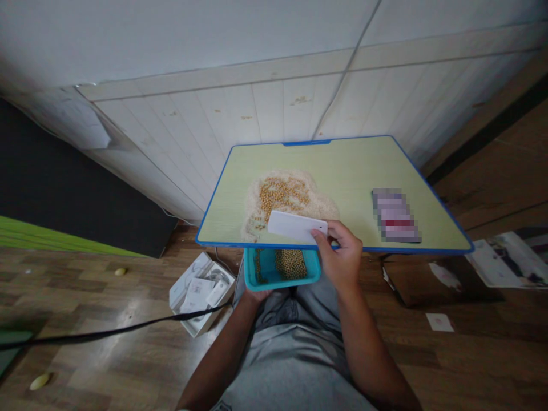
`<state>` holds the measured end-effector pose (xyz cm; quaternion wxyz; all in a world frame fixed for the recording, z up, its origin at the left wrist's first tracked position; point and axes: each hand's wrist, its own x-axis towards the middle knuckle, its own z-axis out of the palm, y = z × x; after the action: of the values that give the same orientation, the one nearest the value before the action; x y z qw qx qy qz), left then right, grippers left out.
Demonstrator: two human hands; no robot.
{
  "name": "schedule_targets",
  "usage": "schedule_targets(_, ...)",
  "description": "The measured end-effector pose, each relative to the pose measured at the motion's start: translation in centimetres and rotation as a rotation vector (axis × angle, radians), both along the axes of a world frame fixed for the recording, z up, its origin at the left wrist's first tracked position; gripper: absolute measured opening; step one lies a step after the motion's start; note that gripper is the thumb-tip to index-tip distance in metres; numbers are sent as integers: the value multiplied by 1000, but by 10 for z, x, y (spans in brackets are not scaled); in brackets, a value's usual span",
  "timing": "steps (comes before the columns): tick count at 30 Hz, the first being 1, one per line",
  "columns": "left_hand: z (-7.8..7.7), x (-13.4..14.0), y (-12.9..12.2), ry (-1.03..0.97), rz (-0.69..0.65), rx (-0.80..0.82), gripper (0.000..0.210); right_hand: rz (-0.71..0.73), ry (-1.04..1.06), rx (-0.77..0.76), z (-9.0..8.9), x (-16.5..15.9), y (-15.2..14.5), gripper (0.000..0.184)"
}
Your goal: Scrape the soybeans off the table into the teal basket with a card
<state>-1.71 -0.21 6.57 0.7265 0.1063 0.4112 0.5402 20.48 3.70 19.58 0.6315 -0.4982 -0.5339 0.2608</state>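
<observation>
My right hand pinches one end of a flat white card, thumb on top. The card is held at the near edge of the board, by a pile of pale grains that look like rice. Round golden beans, like soybeans, are scattered over the grains. Below the board's edge, a teal plastic container rests at my lap with more round beans inside. My left hand supports it from below; its fingers are mostly hidden under the container.
The pale green board has a blue rim and stands near the wall. A phone-like flat object, blurred out, lies on its right. An open white box with papers sits on the floor. A black strap crosses the left.
</observation>
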Motion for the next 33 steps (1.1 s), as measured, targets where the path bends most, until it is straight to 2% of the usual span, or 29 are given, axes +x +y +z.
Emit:
schedule_targets(8, 6, -4, -7, -7, -30, -27, 91, -134, 28, -4, -2, 15, 4, 16)
schedule_targets(14, -1, -4, -2, -60, -2, 22, 99, -47, 22, -37, -2, 13, 3, 16)
schedule_targets(18, -7, -6, -2, -58, -25, 15, 106, -51, 22, -45, -4, 11, 3, 17)
schedule_targets(27, -1, -1, 1, -51, 12, 15, 103, 25, 17, -39, -4, 8, 1, 16)
schedule_targets(33, -17, 0, 7, -118, 3, 48, 101, 115, -7, -69, -6, 8, 2, 18)
